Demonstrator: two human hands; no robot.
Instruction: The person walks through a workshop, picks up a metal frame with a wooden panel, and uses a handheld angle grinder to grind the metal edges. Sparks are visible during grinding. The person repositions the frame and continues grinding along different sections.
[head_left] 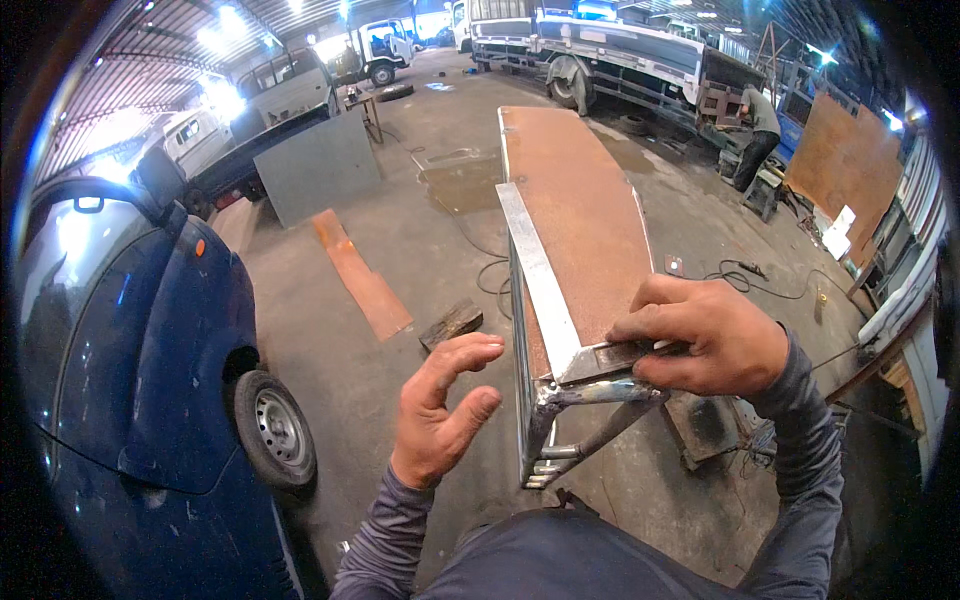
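brown sheet (pixel 590 220) = landmark, lying flat on the tubular metal stand (pixel 590 392) right ahead of me. metal square (pixel 538 275) sits on the sheet: long blade along its left edge, short arm across its near end. my right hand (pixel 715 335) is at the sheet's near right corner, fingers pinching the short arm, thumb below. my left hand (pixel 440 410) is off the sheet, left of its near end, fingers loosely curled and spread from the thumb, holding nothing, touching nothing.

progress, my judgement: sheet is up on the stand, square is placed and looks roughly lined up with the left edge; exact fit i can't tell. no drawn line visible to me along the blade, no pen or scriber in my fingers, so i'd call it early, setting-up stage, anything past placing the square not done yet. how much is left, can't tell.

around: wood block (pixel 452 322) on the floor just left of the sheet's near half, rusty strip (pixel 365 280) further left, blue vehicle (pixel 130 350) well left of the sheet.
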